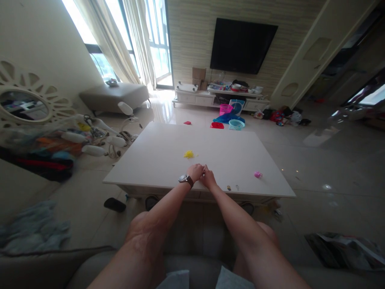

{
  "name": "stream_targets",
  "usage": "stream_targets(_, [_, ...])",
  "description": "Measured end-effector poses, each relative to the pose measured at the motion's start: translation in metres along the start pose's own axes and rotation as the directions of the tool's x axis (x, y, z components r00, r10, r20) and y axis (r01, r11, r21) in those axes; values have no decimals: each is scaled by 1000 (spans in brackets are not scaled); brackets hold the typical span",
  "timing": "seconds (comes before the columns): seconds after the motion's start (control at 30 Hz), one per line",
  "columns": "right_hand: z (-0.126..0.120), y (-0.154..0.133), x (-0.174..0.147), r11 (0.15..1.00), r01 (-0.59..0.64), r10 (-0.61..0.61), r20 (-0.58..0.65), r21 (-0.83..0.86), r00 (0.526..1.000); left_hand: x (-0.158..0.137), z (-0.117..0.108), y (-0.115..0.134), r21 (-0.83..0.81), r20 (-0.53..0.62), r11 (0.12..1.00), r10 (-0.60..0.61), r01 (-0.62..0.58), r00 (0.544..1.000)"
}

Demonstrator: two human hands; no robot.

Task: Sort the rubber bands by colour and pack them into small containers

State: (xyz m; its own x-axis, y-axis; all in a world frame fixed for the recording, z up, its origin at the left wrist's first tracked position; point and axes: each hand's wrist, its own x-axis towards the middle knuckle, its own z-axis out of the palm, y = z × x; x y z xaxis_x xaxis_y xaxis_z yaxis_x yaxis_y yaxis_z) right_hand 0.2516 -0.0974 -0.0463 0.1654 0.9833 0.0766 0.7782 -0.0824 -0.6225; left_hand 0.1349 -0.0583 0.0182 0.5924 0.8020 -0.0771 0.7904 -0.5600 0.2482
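My left hand (196, 171), with a watch (184, 179) on its wrist, is closed near the front edge of the white table (168, 140). Against it is my right hand (208, 178), its fingers also closed. The fingers of both meet, and whatever is pinched between them is too small and too hidden to name. Just beyond the hands lies a small pile of yellow bits (189, 154). A small pink object (258, 174) sits toward the right end of the table. Two tiny items, one dark and yellowish (229, 188), lie right of my right forearm.
Beyond the table's far edge are a light blue basket (236, 124), a pink basket (225, 109) and a red item (217, 125) on the floor. A white lamp-like fixture (116, 141) stands by the table's left side. A television (243, 46) hangs above a low cabinet (197, 98).
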Motion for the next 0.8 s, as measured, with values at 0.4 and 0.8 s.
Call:
stream_targets(0.4, [1, -4, 8, 1000, -11, 10, -31, -9, 999, 7, 0, -2, -3, -35, 1000, -15, 15, 999])
stream_targets(0.8, [2, 2, 26, 999, -13, 12, -35, -32, 999, 24, -3, -4, -8, -38, 1000, -15, 14, 999])
